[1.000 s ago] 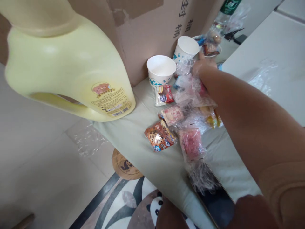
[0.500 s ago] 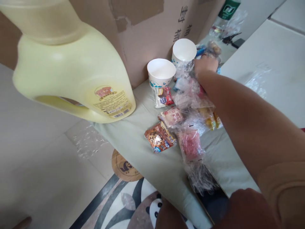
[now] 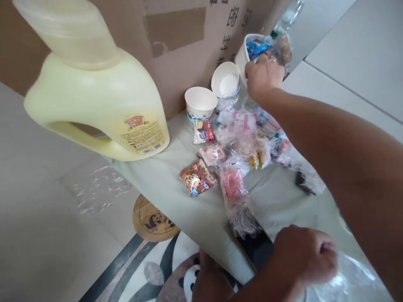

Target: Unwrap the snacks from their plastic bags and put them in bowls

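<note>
My right hand (image 3: 264, 75) reaches to the far end of the cloth, its fingers curled at the mouth of a white tub (image 3: 242, 56). Blue packets (image 3: 256, 48) and a brown snack in clear wrap (image 3: 285, 48) show at that mouth; what the fingers grip is hidden. Low in the view, my left hand (image 3: 305, 253) is closed on a clear plastic bag (image 3: 346, 277). Between the hands lie several wrapped snacks, among them a pink one (image 3: 233, 184), a brown cookie packet (image 3: 197, 178) and a red-and-white packet (image 3: 204, 131).
Two white paper bowls (image 3: 200, 100) stand near a cardboard box (image 3: 176, 63). A large yellow jug (image 3: 97, 100) is at the left. A dark flat phone-like object (image 3: 256, 247) lies partly under clear wrap. A round wooden piece (image 3: 154, 220) is on the floor.
The view has shifted, and the white tub with blue packets now shows beside my right hand. One paper bowl leans more. My left hand has come into fuller view with the clear bag.
</note>
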The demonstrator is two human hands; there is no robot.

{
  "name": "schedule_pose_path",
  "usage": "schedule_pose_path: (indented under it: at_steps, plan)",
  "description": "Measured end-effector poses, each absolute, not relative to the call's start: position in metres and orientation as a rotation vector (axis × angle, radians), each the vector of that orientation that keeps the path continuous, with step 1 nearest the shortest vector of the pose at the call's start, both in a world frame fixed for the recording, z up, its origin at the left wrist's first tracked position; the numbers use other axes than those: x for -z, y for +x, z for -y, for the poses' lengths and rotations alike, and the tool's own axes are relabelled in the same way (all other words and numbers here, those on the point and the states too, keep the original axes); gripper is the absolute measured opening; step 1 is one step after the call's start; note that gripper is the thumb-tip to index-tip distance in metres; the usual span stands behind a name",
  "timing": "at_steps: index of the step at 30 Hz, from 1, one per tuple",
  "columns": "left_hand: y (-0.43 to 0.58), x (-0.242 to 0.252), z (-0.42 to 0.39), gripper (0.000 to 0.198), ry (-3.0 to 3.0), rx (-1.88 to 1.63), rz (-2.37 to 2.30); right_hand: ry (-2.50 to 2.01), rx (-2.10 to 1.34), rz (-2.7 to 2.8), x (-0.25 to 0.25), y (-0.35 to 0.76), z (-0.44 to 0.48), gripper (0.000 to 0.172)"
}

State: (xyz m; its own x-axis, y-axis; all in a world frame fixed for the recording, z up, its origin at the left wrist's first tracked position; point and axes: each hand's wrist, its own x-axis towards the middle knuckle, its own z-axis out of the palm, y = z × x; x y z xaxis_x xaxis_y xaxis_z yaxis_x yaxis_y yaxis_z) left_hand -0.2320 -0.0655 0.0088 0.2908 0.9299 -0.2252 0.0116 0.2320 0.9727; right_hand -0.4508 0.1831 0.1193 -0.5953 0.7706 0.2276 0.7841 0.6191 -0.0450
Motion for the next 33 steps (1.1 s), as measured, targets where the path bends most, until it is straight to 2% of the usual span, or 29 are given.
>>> schedule_pose_path:
  at_steps: [2,6,10,15,20,23,28,30,33]
  plan:
    - [-0.233,-0.012,0.067,0.033,1.166,-0.825,-1.131,-1.199,0.283,2.676,-0.134,-0.438,-0.160,0.008]
    - [-0.225,-0.020,0.068,0.033,1.202,-0.823,-1.161,-1.033,0.162,2.703,-0.147,-0.390,-0.118,0.002]
    - [-0.209,-0.031,0.071,0.034,1.203,-0.846,-1.139,-0.984,-0.251,2.605,-0.139,-0.328,-0.104,0.022]
    - [-0.191,-0.044,0.078,0.034,1.270,-0.910,-1.156,-1.153,-0.903,1.989,-0.125,-0.281,-0.115,0.025]
    - [-0.165,-0.049,0.082,0.035,1.282,-0.966,-1.216,-1.157,-1.186,1.544,-0.138,-0.256,-0.136,0.031]
    - [-0.149,-0.046,0.079,0.033,1.323,-0.922,-1.258,-1.109,-1.173,1.580,-0.168,-0.229,-0.142,0.030]
    - [-0.133,-0.039,0.070,0.028,1.484,-0.742,-1.451,-1.015,-0.979,1.541,-0.218,-0.117,-0.101,0.016]
    - [-0.127,-0.038,0.065,0.028,1.539,-0.702,-1.448,-1.021,-0.855,1.468,-0.212,-0.052,-0.064,0.014]
    - [-0.114,-0.037,0.056,0.026,1.602,-0.644,-1.433,-1.105,-0.614,1.413,-0.168,0.044,-0.006,0.019]
